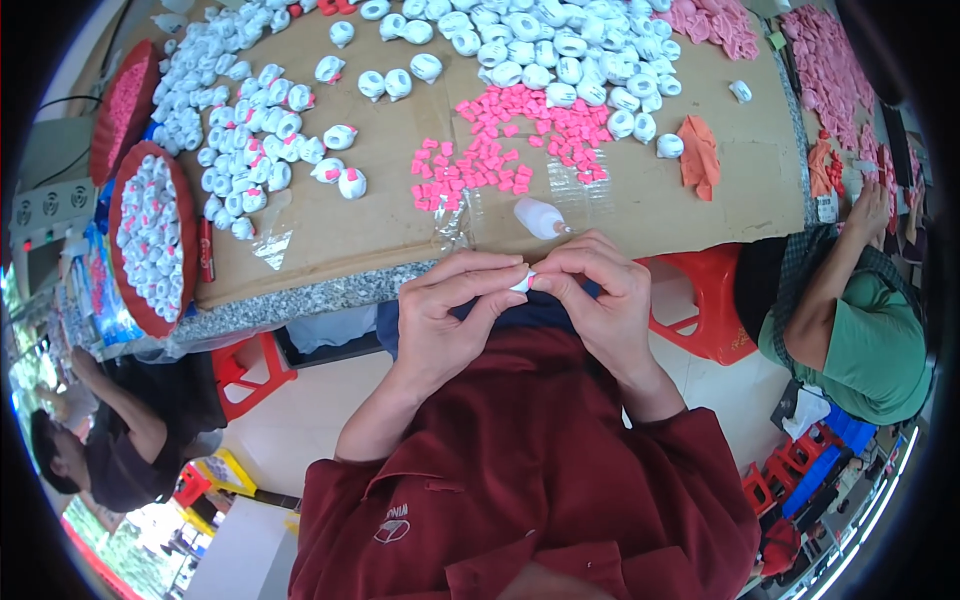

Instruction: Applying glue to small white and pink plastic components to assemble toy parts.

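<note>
My left hand (450, 310) is closed in a pinch on a small white toy head (521, 284), just past the table's near edge. Fingertips of my right hand (608, 300) meet it from the other side, closed on a tiny pink bow-shaped piece (533, 279) that touches the white head. Most of both pieces is hidden by the fingers. Right beyond my hands, a small white squeeze bottle (540, 217) lies on its side. Many loose pink bow-shaped pieces (480, 170) are scattered on the cardboard past it.
White toy heads are heaped at the far middle (570, 50); others with pink bits (265, 130) lie at left. A red tray (183, 215) holds more. An orange glove-like scrap (699, 157) lies at right. Co-workers sit on both sides, one in a green shirt (870, 345). Red stools (705, 305) stand nearby.
</note>
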